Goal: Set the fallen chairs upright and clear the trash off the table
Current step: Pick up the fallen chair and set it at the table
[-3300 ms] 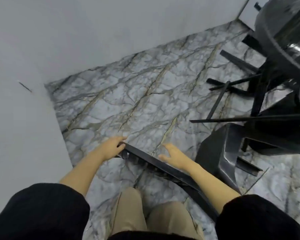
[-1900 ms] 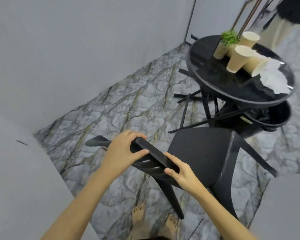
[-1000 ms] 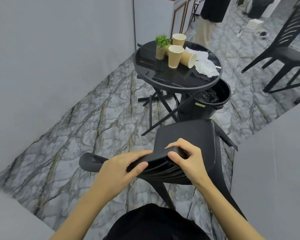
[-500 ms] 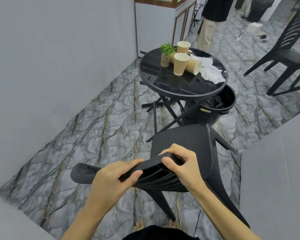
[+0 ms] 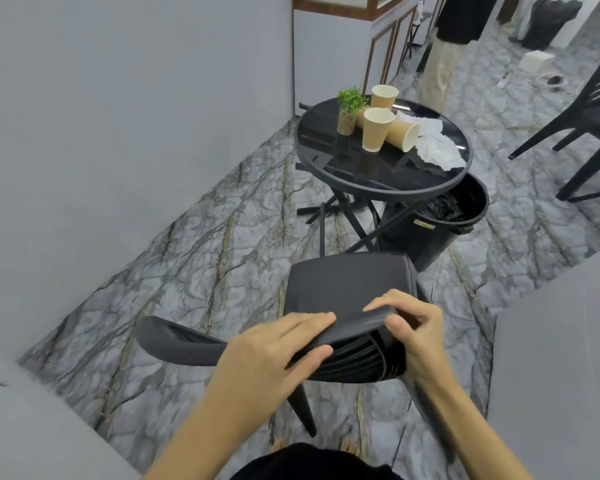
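Gripping black plastic chair (image 5: 347,285) backrest, left grip (image 5: 274,351) and right grip (image 5: 414,336) both clamped on top rail. Chair looks upright; next, release, clear round black glass worktop (image 5: 326,133).

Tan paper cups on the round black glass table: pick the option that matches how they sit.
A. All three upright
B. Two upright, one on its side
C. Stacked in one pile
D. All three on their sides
B: two tan paper cups stand upright, the third lies on its side beside the crumpled white tissue.
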`<action>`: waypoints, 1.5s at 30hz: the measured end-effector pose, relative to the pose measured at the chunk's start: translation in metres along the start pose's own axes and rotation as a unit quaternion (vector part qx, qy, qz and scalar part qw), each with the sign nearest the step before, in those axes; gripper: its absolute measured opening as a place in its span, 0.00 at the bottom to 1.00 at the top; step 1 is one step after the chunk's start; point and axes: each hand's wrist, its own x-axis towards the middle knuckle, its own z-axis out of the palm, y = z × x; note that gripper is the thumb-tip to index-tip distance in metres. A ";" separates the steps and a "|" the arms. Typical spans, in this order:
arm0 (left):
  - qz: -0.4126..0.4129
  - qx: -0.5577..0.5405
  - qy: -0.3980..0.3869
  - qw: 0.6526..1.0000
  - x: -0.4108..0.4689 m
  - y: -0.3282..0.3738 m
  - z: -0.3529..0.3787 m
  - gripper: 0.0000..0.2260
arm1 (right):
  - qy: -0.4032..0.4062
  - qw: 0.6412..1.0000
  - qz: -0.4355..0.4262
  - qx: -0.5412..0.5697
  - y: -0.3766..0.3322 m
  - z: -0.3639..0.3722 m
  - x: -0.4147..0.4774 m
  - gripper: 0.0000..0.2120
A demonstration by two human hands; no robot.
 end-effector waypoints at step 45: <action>-0.221 -0.535 0.066 0.813 0.093 -0.026 0.129 0.08 | 0.289 0.941 0.144 0.097 0.039 -0.268 -0.054 0.20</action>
